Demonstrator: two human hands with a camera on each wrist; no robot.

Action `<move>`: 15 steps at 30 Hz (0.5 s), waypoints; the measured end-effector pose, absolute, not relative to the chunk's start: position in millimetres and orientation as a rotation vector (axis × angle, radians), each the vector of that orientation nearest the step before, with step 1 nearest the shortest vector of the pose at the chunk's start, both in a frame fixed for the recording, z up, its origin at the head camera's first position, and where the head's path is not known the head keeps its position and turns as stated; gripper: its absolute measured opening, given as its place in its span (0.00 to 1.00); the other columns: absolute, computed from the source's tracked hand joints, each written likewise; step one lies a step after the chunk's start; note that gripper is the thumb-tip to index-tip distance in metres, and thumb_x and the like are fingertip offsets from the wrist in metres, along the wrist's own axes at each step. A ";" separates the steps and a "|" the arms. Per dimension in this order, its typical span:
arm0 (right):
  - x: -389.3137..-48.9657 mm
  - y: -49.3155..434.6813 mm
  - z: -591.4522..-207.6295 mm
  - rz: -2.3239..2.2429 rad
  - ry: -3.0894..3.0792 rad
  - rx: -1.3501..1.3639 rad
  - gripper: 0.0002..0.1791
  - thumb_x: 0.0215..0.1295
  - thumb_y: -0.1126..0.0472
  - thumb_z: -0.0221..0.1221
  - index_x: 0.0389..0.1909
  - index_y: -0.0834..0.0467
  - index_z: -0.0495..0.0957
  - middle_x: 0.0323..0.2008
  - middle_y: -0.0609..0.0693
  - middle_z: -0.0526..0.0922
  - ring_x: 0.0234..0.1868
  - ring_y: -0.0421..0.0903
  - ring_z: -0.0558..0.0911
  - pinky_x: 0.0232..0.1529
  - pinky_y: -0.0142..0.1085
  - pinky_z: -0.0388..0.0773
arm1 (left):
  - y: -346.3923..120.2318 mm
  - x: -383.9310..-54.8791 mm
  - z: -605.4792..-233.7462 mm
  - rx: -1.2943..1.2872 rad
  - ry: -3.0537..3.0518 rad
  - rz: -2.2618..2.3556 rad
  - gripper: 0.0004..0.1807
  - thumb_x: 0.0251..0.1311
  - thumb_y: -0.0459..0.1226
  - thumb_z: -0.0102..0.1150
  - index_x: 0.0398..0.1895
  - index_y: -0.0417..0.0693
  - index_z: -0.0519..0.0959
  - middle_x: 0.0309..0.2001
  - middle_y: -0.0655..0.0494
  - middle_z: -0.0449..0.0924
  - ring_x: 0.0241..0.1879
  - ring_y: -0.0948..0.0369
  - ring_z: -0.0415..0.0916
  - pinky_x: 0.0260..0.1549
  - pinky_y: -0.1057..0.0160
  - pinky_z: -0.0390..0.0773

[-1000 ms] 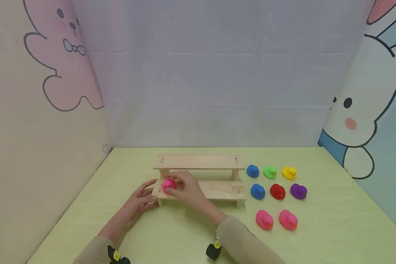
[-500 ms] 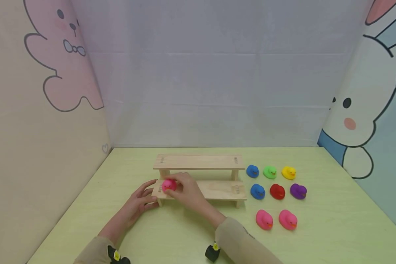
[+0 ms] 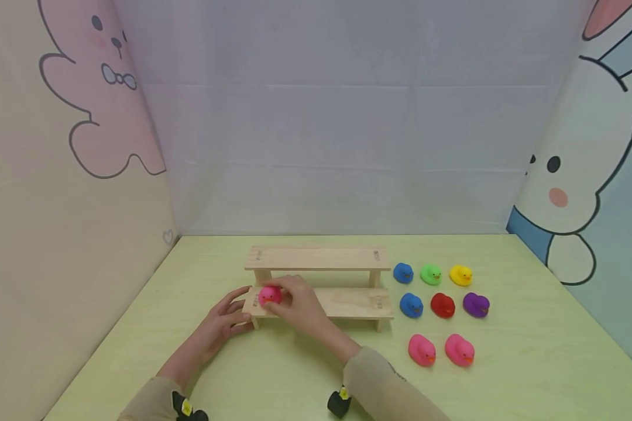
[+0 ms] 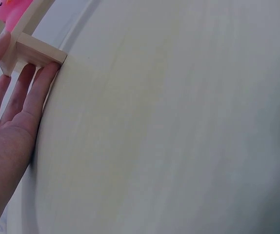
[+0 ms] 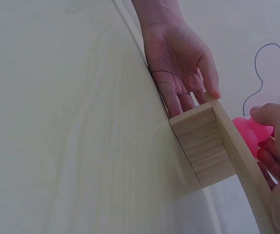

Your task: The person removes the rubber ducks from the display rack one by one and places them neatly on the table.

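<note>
A pink rubber duck [image 3: 270, 296] sits at the left end of the lower step of a two-tier wooden stand [image 3: 347, 303]. My right hand [image 3: 301, 305] pinches it between thumb and fingers from the right. In the right wrist view the duck [image 5: 251, 132] rests on the board, its far side covered by the fingers. My left hand [image 3: 220, 327] touches the stand's left end with extended fingers. The left wrist view shows fingertips [image 4: 47, 70] against the stand's leg, with the thumb up by the board's edge.
Right of the stand, several rubber ducks stand in rows. Blue [image 3: 403, 273], green [image 3: 431, 274] and yellow [image 3: 461, 275] ones are at the back; another blue [image 3: 411, 305], red [image 3: 443, 306] and purple [image 3: 476, 305] lie mid-row. Two pink ducks [image 3: 422, 351] are in front.
My right hand and the pink duck it holds have shifted very slightly, the duck settling in place on the lower step. The left hand stays where it was.
</note>
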State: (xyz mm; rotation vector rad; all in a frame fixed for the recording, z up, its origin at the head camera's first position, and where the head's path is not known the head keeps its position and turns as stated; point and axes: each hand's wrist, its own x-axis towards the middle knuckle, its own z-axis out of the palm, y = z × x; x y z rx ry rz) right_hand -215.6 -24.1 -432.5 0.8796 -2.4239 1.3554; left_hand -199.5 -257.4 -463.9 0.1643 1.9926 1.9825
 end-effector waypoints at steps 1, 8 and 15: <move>-215.5 -24.1 -432.5 1.353 -2.426 0.879 0.21 0.60 0.63 0.71 0.56 0.55 0.84 0.50 0.50 0.88 0.47 0.45 0.79 0.46 0.29 0.82 | -257.5 -199.5 -464.0 0.167 1.992 1.983 0.38 0.73 0.35 0.53 0.82 0.49 0.49 0.66 0.54 0.70 0.57 0.66 0.80 0.60 0.60 0.83; -215.4 -23.9 -431.4 1.368 -2.452 0.863 0.21 0.62 0.62 0.71 0.57 0.55 0.84 0.50 0.50 0.87 0.47 0.46 0.79 0.46 0.27 0.81 | -257.4 -199.2 -463.1 0.171 1.998 1.980 0.37 0.74 0.35 0.52 0.81 0.50 0.49 0.65 0.56 0.71 0.57 0.65 0.80 0.61 0.60 0.83; -215.7 -24.2 -431.6 1.361 -2.462 0.858 0.21 0.61 0.62 0.71 0.57 0.55 0.84 0.50 0.49 0.87 0.47 0.45 0.79 0.46 0.26 0.81 | -256.9 -198.6 -461.9 0.147 2.004 1.978 0.37 0.73 0.36 0.53 0.81 0.51 0.50 0.67 0.53 0.70 0.58 0.64 0.80 0.61 0.59 0.82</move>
